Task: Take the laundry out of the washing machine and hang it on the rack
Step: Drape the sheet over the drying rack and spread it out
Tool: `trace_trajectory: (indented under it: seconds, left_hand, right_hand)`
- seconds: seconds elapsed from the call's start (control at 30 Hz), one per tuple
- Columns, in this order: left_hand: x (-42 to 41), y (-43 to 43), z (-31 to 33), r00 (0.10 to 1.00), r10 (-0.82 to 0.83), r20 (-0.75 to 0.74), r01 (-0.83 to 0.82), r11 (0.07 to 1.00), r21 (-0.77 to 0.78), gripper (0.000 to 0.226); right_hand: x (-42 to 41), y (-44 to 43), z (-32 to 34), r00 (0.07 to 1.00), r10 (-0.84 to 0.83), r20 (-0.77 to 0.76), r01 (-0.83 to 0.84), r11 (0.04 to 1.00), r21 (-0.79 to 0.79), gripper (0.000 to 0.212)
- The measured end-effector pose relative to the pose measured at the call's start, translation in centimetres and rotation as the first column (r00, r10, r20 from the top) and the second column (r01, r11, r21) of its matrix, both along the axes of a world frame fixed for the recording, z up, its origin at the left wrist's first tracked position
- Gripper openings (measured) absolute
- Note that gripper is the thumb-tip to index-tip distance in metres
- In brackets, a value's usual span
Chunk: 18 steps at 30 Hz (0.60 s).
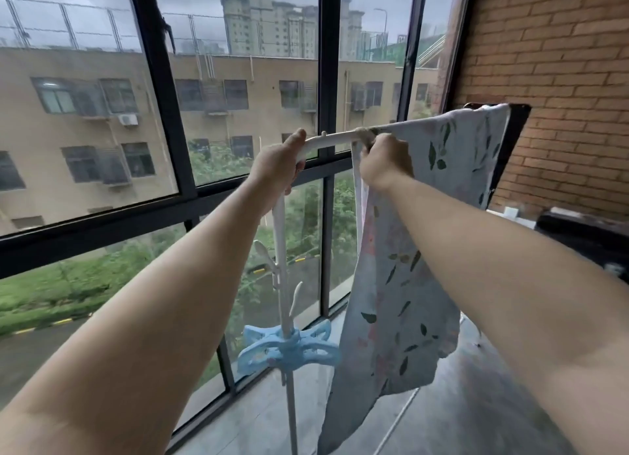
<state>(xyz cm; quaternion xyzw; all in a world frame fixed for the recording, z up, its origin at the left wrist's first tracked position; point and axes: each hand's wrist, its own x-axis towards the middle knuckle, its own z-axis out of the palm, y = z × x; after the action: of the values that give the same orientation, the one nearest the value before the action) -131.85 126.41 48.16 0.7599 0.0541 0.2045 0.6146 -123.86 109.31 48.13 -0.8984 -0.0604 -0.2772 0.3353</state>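
The rack (335, 137) was held by the left hand (277, 165); the cloth (401, 284), seemingly pinched by the right hand (384, 163), was to be pulled flat.

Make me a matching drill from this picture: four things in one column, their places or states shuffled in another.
1. left hand
2. right hand
3. leaf-print cloth
4. blue plastic fitting

a. draped over the white bar
b. low on the rack pole
c. grips the bar's bare curved end
d. holds the cloth's edge

Pairs: 1-c, 2-d, 3-a, 4-b
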Motion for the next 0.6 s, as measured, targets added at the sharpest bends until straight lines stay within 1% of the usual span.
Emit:
trace_trajectory:
  seconds: [0.13, 0.27, 0.4, 0.47, 0.53, 0.6]
  left_hand:
    - [0.3, 0.4, 0.1, 1.0, 0.014, 0.003, -0.014, 1.0, 0.006, 0.048]
    - [0.5, 0.1, 0.1, 1.0, 0.018, -0.005, -0.018, 1.0, 0.018, 0.049]
    - [1.0, 0.2, 0.1, 1.0, 0.023, -0.005, -0.023, 0.999, 0.022, 0.049]
    - [1.4, 0.4, 0.0, 1.0, 0.0, 0.019, 0.0, 1.0, 0.031, 0.048]
    - [2.0, 0.6, -0.1, 0.998, -0.032, 0.059, 0.029, 0.998, 0.05, 0.044]
    - [2.4, 0.7, -0.3, 0.994, -0.069, 0.084, 0.065, 0.997, 0.046, 0.035]
  right_hand:
    - [0.7, 0.4, -0.7, 0.997, 0.057, -0.055, -0.059, 0.998, -0.033, 0.02]
    - [1.2, 0.4, -1.2, 0.989, 0.123, -0.085, -0.121, 0.992, 0.023, 0.02]
    - [1.1, 0.4, -1.7, 0.985, 0.169, -0.038, -0.168, 0.985, 0.031, 0.015]
    - [0.8, 0.3, -1.7, 0.985, 0.173, 0.002, -0.173, 0.985, 0.024, 0.02]
    - [0.4, 0.1, -1.4, 0.988, 0.153, 0.037, -0.153, 0.988, 0.001, 0.026]
    - [0.0, -0.1, -1.1, 0.989, 0.129, 0.07, -0.128, 0.991, -0.027, 0.024]
